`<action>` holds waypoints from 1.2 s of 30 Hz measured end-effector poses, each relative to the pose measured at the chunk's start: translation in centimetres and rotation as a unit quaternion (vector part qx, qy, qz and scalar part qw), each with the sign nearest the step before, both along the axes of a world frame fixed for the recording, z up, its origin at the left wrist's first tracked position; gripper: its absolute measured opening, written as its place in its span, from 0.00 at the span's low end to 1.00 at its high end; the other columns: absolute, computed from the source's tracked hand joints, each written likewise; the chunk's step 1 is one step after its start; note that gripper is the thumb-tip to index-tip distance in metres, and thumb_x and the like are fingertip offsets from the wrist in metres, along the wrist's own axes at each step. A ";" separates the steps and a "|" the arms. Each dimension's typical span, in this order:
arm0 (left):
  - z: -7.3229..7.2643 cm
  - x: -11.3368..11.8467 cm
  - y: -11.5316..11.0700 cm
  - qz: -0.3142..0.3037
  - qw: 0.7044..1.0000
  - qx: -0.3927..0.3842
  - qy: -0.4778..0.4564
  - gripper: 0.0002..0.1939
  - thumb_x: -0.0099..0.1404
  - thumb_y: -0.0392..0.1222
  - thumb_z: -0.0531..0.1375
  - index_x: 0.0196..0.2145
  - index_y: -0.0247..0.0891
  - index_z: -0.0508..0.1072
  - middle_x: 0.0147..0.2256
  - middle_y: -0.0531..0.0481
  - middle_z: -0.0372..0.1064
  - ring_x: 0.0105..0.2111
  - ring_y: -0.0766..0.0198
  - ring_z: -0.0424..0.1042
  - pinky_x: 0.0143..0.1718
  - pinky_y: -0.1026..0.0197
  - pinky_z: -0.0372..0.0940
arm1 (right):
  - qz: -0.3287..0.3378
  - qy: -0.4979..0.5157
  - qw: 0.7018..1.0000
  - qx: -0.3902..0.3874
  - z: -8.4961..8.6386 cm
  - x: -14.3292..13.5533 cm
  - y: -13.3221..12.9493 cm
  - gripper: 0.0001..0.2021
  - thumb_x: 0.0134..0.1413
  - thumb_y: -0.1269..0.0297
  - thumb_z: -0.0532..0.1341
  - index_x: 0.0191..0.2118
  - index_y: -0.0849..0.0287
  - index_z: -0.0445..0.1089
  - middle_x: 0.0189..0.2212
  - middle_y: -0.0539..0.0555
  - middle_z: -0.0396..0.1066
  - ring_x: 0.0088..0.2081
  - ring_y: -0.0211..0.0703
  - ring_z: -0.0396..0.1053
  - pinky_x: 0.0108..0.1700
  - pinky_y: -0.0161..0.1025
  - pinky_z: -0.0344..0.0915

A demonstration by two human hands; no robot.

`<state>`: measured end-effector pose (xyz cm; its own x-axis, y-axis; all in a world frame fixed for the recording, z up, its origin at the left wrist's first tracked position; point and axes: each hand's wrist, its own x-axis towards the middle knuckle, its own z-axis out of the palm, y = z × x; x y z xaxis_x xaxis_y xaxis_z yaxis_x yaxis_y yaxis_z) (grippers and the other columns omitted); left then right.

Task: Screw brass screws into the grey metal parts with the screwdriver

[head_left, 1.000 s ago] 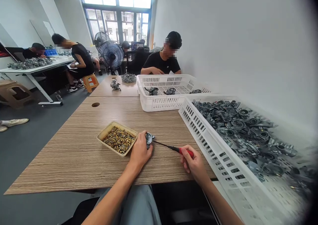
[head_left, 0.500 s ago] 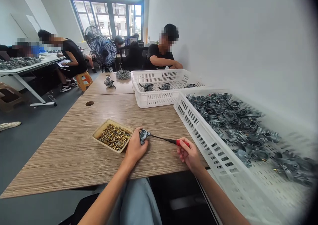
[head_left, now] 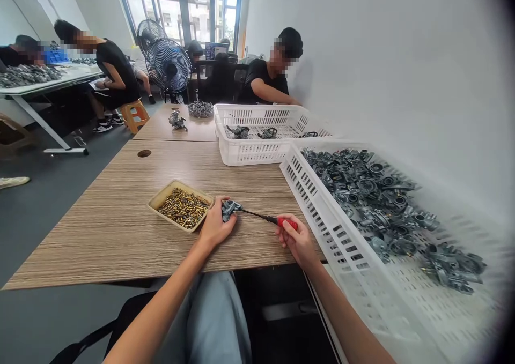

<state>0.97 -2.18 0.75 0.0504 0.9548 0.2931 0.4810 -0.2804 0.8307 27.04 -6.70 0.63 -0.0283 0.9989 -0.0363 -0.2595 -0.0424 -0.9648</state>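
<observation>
My left hand (head_left: 216,224) is closed around a grey metal carburetor (head_left: 230,209) just above the table. In my right hand (head_left: 296,239) is a screwdriver (head_left: 286,223) with a red and black handle, gripped between thumb and fingers. Its long dark shaft points left, and the tip meets the carburetor's right side; the exact contact spot is too small to make out. Close beside my left hand stands a cream tub (head_left: 159,199) full of small brass-coloured parts.
To the right, a white basket (head_left: 322,214) holds many carburetors. Behind it, another white basket (head_left: 241,155) holds a few. One carburetor (head_left: 177,120) and a heap of metal parts (head_left: 200,109) lie at the far end. A person (head_left: 269,80) sits beyond; a fan (head_left: 169,66) stands behind.
The view has tilted slightly down and shifted. Both hands keep their holds, with the screwdriver still against the carburetor; my right fingers have shifted a little on the handle.
</observation>
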 end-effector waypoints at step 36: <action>-0.2 0.2 0.1 0.006 1.000 0.028 -0.009 0.18 0.62 0.34 0.60 0.50 0.40 0.63 0.41 0.48 0.70 0.41 0.58 0.72 0.49 0.55 0.67 | -0.006 -0.189 0.980 0.067 -0.8 -0.6 -0.2 0.17 0.62 0.46 0.66 0.44 0.55 0.71 0.25 0.47 0.65 0.21 0.36 0.60 0.18 0.31 0.57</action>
